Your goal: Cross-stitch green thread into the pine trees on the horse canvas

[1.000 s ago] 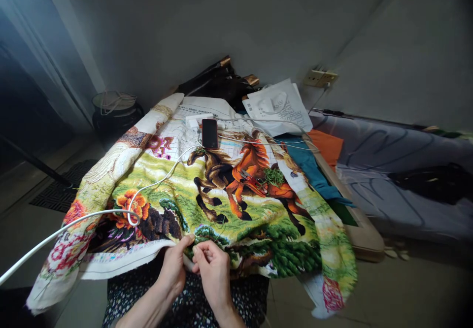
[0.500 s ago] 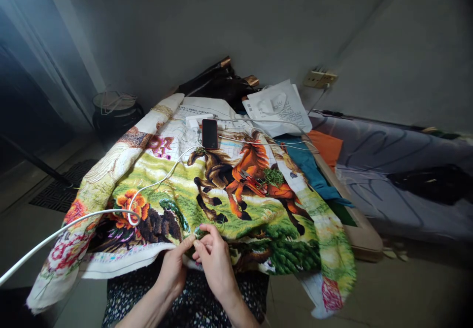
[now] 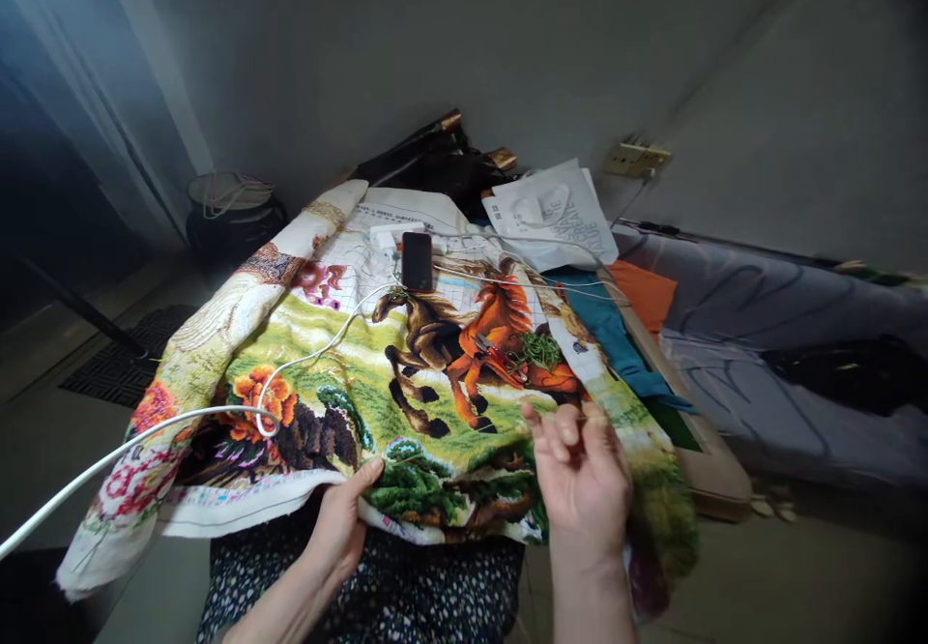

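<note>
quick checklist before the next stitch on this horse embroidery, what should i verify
1. Left hand pinches the near edge of the embroidery: ok.
2. Right hand is raised clear of the cloth, fingers loosely curled: ok.
3. Needle and thread in the right hand: cannot tell, too fine to see.
4. White cable lies across the cloth left of the work spot: not ok.
5. Scissors and green thread bundle rest on the orange horse: ok.
6. Phone lies flat at the far end: ok.
</note>
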Tool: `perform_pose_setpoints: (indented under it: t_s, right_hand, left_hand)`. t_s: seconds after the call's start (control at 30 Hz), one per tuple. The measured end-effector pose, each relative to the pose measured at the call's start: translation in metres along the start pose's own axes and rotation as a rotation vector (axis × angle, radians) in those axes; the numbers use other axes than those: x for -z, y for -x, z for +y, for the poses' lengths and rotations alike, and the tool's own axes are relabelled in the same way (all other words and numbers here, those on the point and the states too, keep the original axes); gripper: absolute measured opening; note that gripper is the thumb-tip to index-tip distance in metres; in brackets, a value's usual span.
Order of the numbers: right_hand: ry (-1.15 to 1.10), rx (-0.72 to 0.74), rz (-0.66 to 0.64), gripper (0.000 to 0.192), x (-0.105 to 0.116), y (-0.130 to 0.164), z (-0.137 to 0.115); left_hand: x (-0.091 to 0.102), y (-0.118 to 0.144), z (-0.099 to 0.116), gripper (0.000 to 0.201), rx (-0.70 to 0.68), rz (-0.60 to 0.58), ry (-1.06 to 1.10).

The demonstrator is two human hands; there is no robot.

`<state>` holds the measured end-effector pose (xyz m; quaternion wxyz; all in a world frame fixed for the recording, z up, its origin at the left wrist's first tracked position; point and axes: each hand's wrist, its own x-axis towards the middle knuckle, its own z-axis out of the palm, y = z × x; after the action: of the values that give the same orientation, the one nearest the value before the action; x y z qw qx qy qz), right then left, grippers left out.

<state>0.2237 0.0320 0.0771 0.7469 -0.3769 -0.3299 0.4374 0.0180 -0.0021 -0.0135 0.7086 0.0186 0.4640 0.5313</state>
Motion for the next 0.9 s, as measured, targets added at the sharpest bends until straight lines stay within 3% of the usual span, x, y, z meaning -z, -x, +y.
perform_pose_setpoints:
  t_s: [0.1,0.23,0.33,0.63,0.9]
  right_hand:
    - [0.216,-0.055,-0.053,0.024,0.001,0.019,0.021]
    - [0.582,-0.325,-0.419,0.026,-0.009,0.057,0.059]
    - [0.853,-0.241,-0.602,0.022,-0.017,0.071,0.071]
    - [1.052,-0.068,-0.633,0.029,-0.022,0.070,0.071]
    - [1.172,-0.007,-0.709,0.030,-0.029,0.066,0.066]
  left_hand:
    - [0.001,-0.001,-0.001,0.029,0.004,0.011,0.000]
    - [0.005,-0.001,-0.002,0.027,0.028,-0.027,-0.022]
    - [0.007,-0.001,-0.003,0.024,0.020,-0.043,-0.032]
    - [0.005,0.001,-0.002,0.024,-0.012,0.008,-0.009]
    - [0.004,0.002,-0.001,0.021,-0.006,0.005,-0.001]
